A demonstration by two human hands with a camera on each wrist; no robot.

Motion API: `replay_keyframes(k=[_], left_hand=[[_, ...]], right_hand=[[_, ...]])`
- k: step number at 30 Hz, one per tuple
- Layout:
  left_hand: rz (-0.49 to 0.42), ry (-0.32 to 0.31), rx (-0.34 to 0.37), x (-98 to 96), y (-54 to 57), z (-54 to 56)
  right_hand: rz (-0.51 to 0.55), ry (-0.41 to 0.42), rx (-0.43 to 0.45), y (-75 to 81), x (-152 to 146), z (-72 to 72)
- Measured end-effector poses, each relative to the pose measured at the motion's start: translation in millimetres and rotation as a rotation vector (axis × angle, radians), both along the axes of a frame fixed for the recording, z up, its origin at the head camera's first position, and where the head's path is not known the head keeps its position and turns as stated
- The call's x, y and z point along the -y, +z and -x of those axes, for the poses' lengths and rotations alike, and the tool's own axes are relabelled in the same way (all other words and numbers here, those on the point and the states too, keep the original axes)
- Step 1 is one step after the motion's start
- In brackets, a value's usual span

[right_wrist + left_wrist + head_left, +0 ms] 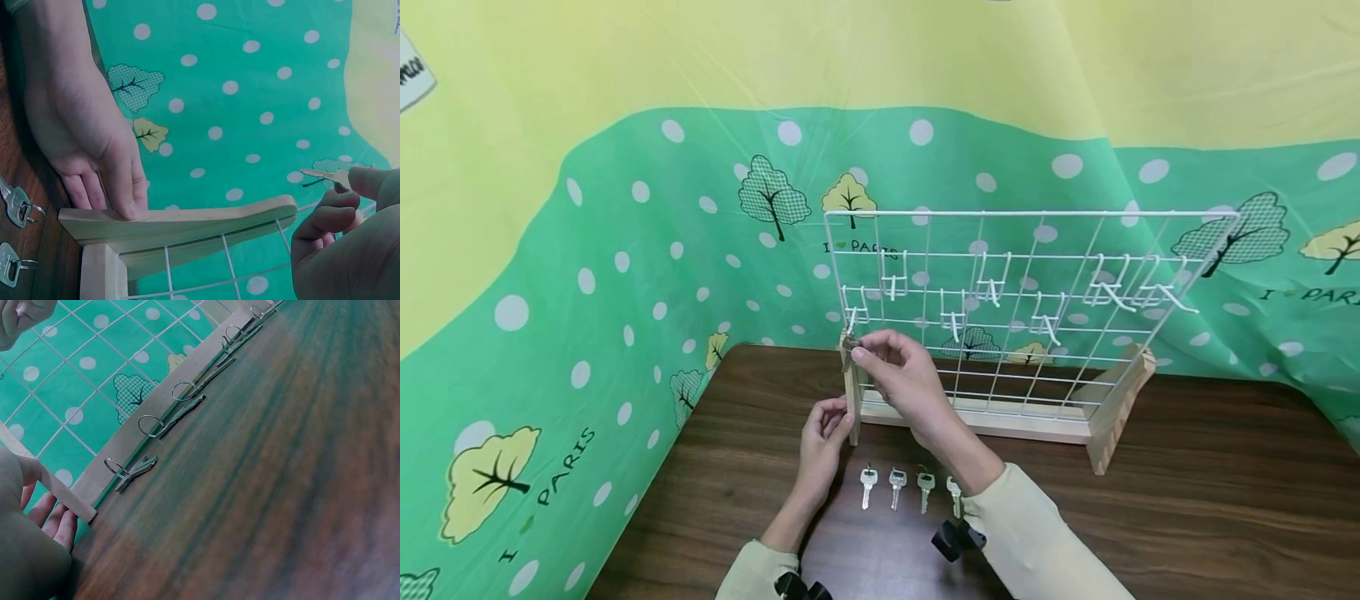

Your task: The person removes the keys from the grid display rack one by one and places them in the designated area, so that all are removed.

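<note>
My right hand (908,382) pinches a key (328,175) between thumb and fingers, just beneath the leftmost white hook (854,317) of a wire grid rack. Whether the key's ring is on that hook cannot be made out. Lower down, my left hand (823,437) grips the rack's left wooden side panel (187,215), with the thumb on its outer face. In front of the rack, several silver keys (868,487) with rings lie in a row on the table; the right sleeve partly covers one in the head view.
More white hooks (992,289) hang on the grid in two staggered rows. A wooden bar (977,421) and a right side panel (1122,408) support it. The brown table (1225,500) meets a green and yellow patterned cloth (625,333) behind and at left.
</note>
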State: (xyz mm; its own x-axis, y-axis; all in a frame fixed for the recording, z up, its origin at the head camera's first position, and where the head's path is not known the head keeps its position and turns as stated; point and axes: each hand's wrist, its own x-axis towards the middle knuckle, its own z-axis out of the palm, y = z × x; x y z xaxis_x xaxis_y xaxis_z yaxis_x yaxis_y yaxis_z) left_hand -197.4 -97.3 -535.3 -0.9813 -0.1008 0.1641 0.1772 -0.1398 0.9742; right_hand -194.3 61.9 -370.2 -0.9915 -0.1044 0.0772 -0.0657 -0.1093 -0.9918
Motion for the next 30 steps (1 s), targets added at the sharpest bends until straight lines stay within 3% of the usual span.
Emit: replay_keyframes(k=[14,30], left_hand=[[-0.013,-0.011,-0.004,0.3,-0.5,-0.2],[0.004,0.001,0.002,0.2,-1.6,1.4]], right_hand=[[0.118,0.084,-0.075,8.2,3,-11.9],[0.145,0.056,0.005,-6.3,-15,-27.6]])
